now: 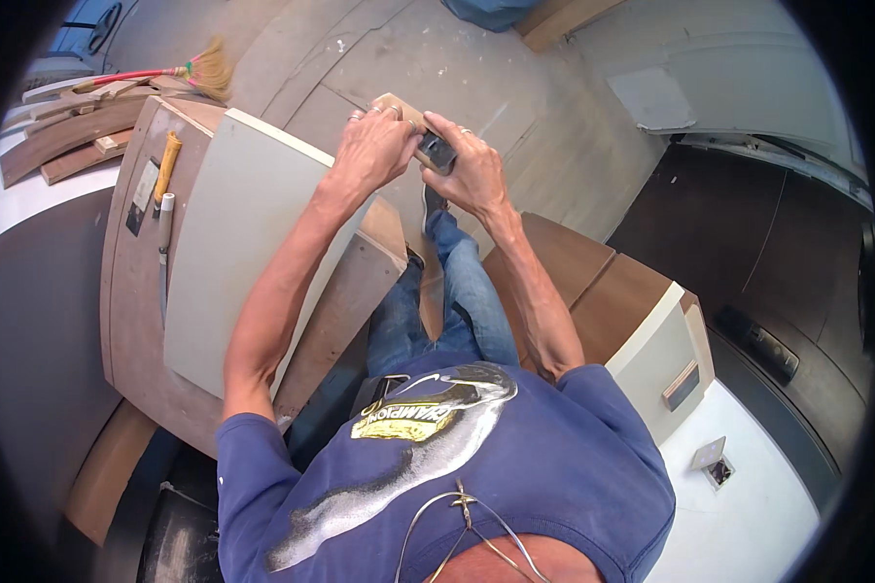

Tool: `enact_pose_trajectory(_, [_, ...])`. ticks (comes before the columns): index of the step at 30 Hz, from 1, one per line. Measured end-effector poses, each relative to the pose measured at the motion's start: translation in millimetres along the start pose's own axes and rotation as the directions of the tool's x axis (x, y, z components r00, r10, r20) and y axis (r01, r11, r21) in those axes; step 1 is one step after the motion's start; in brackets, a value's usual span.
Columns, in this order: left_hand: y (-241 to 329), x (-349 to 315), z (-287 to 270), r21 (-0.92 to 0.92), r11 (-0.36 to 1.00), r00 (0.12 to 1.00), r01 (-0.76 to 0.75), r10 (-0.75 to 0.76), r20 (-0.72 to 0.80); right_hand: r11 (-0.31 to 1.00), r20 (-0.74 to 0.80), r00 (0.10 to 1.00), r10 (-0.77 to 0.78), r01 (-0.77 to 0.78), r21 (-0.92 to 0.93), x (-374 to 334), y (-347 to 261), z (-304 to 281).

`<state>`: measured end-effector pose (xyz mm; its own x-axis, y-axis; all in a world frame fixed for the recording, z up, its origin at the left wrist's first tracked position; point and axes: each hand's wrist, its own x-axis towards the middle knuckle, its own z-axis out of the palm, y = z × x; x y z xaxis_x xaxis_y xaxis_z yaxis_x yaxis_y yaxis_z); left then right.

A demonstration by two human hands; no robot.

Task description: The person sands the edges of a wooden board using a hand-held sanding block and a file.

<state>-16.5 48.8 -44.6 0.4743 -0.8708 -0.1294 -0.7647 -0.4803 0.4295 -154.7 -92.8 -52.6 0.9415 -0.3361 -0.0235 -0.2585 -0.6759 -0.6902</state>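
Observation:
Both arms reach forward, and my two hands meet above the floor. My left hand (374,146) has its fingers curled over the far end of a pale wooden block (391,101). On the near end, my right hand (472,173) closes around the same block, its thumb beside a dark, shiny piece (437,152) there. Fingers cover much of the block, so its exact kind cannot be made out. Left of my hands, a large cream panel (248,219) lies on a wooden worktop (126,301). Below, a narrow wooden strip (432,299) shows between my legs.
On the worktop's left lie a yellow-handled tool (167,165) and a white-handled tool (166,223). Curved wood offcuts (73,146) and a straw broom (207,74) are at far left. A brown box-like piece (564,267) with a cream edge stands to my right, near an open socket (717,471).

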Motion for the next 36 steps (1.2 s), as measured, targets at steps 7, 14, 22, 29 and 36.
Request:
enact_pose_trajectory(7, [-0.8,0.4,7.9,-0.419,0.871,0.956,0.257,-0.165,0.243,0.998,0.044,0.998,0.054,-0.055,0.009,-11.8,5.9,-0.4])
enact_pose_trajectory(14, [2.9,-19.4,20.1,-0.384,0.921,0.969,-0.067,-0.032,-0.246,0.999,-0.035,0.999,-0.011,0.013,0.049,-8.1,16.1,0.0])
enact_pose_trajectory(22, [12.0,-19.9,19.2,0.005,1.0,0.991,-0.022,0.023,-0.134,0.998,0.021,0.999,-0.05,0.05,-0.033,-8.9,12.8,3.5])
enact_pose_trajectory(29, [-23.5,-21.2,8.0,-0.167,0.96,0.97,-0.224,0.237,0.059,0.991,0.122,0.989,0.088,-0.099,0.091,-18.5,8.2,5.1])
enact_pose_trajectory(36, [-55.7,-21.3,-0.1,-0.597,0.797,0.942,0.088,0.129,0.311,0.944,0.275,0.953,0.131,-0.205,0.261,-19.2,9.7,1.0])
